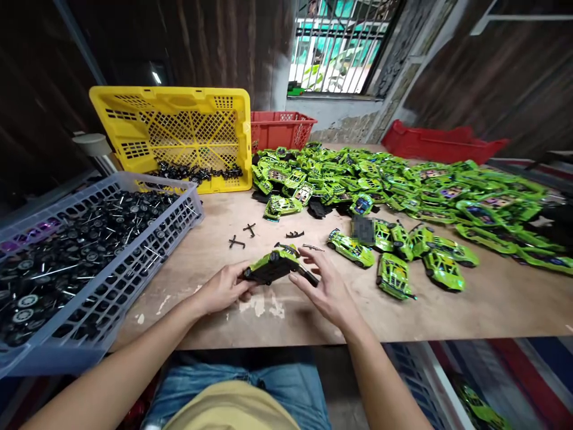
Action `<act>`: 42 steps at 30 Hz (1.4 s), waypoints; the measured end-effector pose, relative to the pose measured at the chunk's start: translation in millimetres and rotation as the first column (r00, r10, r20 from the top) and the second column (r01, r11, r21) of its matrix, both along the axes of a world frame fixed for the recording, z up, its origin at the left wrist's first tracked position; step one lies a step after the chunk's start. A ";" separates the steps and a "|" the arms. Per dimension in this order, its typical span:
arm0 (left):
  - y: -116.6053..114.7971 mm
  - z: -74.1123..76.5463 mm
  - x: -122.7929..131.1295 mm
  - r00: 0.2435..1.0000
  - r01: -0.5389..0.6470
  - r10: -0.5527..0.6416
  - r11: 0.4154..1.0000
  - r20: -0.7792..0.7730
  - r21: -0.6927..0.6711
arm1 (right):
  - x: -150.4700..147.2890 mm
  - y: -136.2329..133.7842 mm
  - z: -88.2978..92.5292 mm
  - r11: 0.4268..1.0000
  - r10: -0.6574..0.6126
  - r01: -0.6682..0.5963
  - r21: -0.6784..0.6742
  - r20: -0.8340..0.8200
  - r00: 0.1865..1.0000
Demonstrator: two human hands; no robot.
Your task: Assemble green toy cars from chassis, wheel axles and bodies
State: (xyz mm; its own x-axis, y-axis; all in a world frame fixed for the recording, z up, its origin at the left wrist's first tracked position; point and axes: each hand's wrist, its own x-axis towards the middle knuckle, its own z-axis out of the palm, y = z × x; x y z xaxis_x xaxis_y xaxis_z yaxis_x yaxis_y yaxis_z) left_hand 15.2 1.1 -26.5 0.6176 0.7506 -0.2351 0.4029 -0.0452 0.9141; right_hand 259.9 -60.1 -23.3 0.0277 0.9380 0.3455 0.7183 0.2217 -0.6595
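Observation:
My left hand [224, 288] grips the rear of a green toy car [273, 266] turned underside up, its black base showing, just above the wooden table [492, 304]. My right hand [324, 286] pinches the car's other end, where a small black part [308, 278] sticks out between the fingertips. Loose black axle pieces [244, 235] lie on the table just beyond the car.
A lilac basket [134, 263] of black wheels and axles sits at my left. A yellow crate [179, 128] stands tilted behind it, with red crates [280, 128] further back. A big heap of green toy cars [403, 185] covers the right, several single cars [394, 275] nearer.

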 end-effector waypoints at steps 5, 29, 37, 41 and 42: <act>0.9 -1.2 6.4 0.998 0.022 -0.005 0.949 -0.055 0.313 | -14.9 4.8 30.3 0.966 0.248 -0.234 0.112 -0.134 0.960; 7.9 40.3 55.9 0.967 0.185 -0.255 0.653 -0.017 0.734 | -6.2 -9.6 30.6 0.972 0.071 -0.123 0.201 0.248 0.966; 3.9 29.6 40.7 0.963 0.212 -0.268 0.736 -0.011 0.643 | -5.8 -11.6 28.9 0.965 0.220 -0.255 0.059 0.344 0.913; 3.0 26.7 40.3 0.958 0.238 -0.284 0.716 -0.037 0.656 | -8.5 -13.7 34.2 0.965 0.225 -0.258 0.047 0.355 0.907; 3.0 26.6 40.5 0.956 0.245 -0.291 0.712 -0.041 0.658 | -8.6 -14.6 35.2 0.964 0.231 -0.263 0.044 0.353 0.907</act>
